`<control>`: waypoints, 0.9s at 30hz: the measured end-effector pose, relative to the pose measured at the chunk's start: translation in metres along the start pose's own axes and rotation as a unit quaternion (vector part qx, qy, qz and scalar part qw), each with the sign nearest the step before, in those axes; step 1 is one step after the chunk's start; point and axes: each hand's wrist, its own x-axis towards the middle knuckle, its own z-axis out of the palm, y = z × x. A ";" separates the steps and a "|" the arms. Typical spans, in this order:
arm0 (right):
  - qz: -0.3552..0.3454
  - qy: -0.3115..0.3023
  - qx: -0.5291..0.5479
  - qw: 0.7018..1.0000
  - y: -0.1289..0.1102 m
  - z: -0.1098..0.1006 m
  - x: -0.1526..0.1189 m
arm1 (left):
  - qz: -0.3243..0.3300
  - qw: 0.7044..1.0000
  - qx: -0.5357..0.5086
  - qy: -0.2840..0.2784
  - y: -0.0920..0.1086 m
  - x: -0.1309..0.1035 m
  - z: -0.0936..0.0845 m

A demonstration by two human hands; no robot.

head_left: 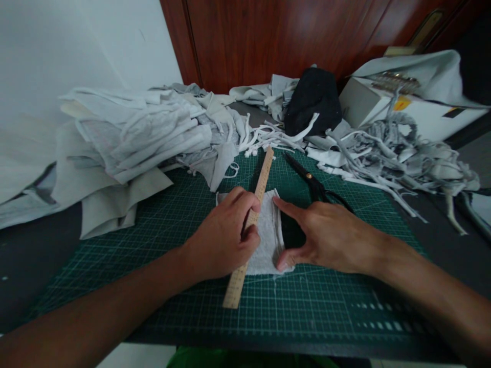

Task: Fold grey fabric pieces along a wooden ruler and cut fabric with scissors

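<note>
Writing: wooden ruler (264, 176) has printed scale marks, digits too small to read; white box (427, 118) at far right has a yellow label (402, 104), text illegible; markings on the green cutting mat (153, 291) too blurred to read.

My left hand (218, 239) has its fingers curled, grasping the ruler around mid-length, fingertips at its right edge. Ruler slants over the light grey cloth piece (266, 248), which lies mid-mat in front of me. My right hand (330, 236) grips nothing: thumb and index spread wide, tips touching the cloth's right edge, one far, one near.

Both forearms angle inward from the near corners, left palm turned toward the ruler, right hand low over the mat. Black scissors (309, 176) lie just beyond my right hand; folded fabric pile (141, 130) at far left, tangled fabric strips (406, 153) at right.
</note>
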 end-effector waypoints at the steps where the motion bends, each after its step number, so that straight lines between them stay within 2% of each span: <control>1: 0.001 -0.002 -0.001 1.000 0.001 -0.001 0.000 | 0.001 1.000 -0.001 -0.001 0.000 0.000 0.000; 5: -0.001 -0.016 0.002 1.000 0.003 -0.002 0.001 | 0.020 1.000 -0.018 0.001 -0.002 0.001 0.001; 15: 0.003 -0.045 0.024 0.999 0.002 -0.004 -0.004 | 0.011 1.000 -0.022 -0.012 -0.004 0.005 -0.005; 23: -0.019 0.006 0.046 0.999 -0.011 0.006 -0.010 | 0.034 0.997 -0.021 -0.066 -0.015 0.017 -0.021; 27: -0.001 -0.011 0.044 0.999 -0.013 0.005 -0.010 | 0.031 0.997 -0.030 -0.065 -0.017 0.016 -0.021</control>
